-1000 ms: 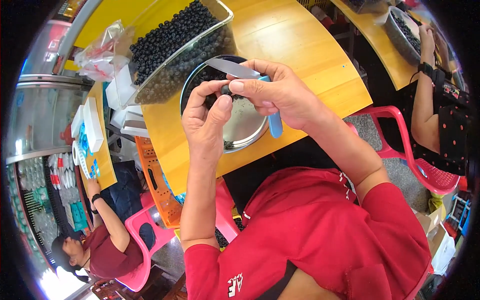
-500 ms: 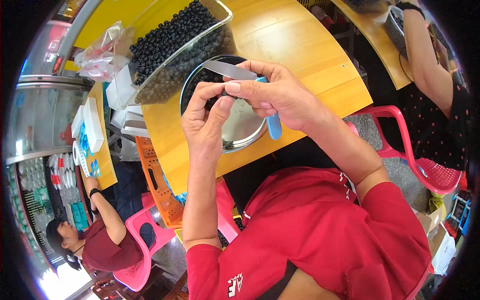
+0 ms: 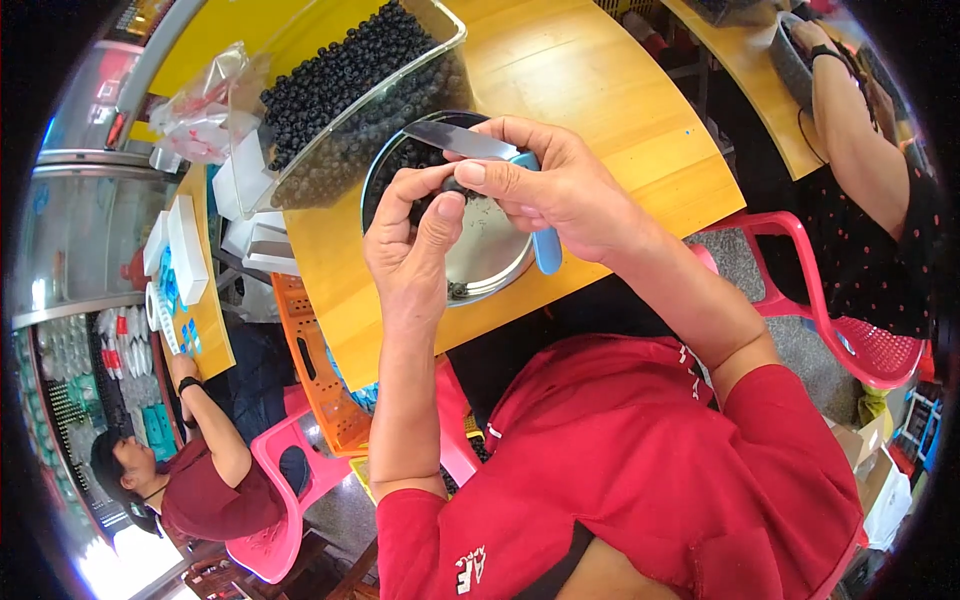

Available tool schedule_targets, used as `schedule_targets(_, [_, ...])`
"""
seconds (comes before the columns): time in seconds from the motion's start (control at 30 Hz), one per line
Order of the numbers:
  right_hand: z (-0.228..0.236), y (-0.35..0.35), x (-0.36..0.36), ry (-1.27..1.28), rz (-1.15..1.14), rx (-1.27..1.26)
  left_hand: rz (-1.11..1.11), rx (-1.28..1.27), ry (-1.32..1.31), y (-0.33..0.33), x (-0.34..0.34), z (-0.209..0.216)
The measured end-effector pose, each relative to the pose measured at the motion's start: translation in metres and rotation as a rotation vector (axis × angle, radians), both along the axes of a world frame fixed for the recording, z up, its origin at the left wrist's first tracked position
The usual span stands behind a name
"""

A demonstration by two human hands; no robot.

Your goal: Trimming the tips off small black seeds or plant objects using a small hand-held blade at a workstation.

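My left hand [image 3: 412,235] pinches a dark blueberry [image 3: 454,187] between thumb and fingers, its fingertips meeting those of my other hand. My right hand [image 3: 565,190] is closed round a knife [image 3: 547,250] with a blue handle. The knife's blade points to the left, above the berry, and the right thumb presses by the berry. Beneath both hands lies a round shiny metal tray [image 3: 490,268]. Dark berries [image 3: 405,160] sit in its far left part, and small dark bits lie on its bottom. My fingers partly hide the berry.
A clear plastic bin [image 3: 350,150] full of blueberries stands behind the tray on the wooden table [image 3: 600,110]. An orange crate [image 3: 315,370] is left of the table. One person [image 3: 215,480] sits at the left; another person's arm [image 3: 850,130] reaches into a grey bowl at the right.
The blueberry shows a little more between my fingertips, and the knife blade has shifted slightly. At the right, the other person's hand has come into sight at the grey bowl.
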State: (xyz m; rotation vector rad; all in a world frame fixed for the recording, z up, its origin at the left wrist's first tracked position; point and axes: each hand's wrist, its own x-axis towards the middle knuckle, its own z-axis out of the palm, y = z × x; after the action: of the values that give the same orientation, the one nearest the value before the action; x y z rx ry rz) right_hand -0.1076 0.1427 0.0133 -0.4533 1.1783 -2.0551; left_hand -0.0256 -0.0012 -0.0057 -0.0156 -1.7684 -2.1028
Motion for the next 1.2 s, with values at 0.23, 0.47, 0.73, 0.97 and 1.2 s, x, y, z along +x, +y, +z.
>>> schedule_targets(0.23, [0.005,0.002,0.001,0.139,-0.088,0.044,-0.024,0.21,0.004,-0.001,0.0,-0.002])
schedule_targets(0.47, [-0.003,-0.001,0.004,0.624,-0.178,0.09,-0.005,0.257,-0.025,-0.001,0.001,-0.001])
schedule_targets(0.73, [0.008,0.006,0.002,0.535,-0.051,0.168,-0.062,0.279,0.0,-0.006,0.001,-0.004])
schedule_targets(0.97, [0.002,0.003,0.001,0.574,-0.082,0.133,-0.081,0.403,0.002,0.001,0.003,-0.003])
schedule_targets(1.2, [0.011,0.01,0.001,0.43,-0.181,0.157,0.022,0.365,-0.037,-0.068,0.061,-0.01])
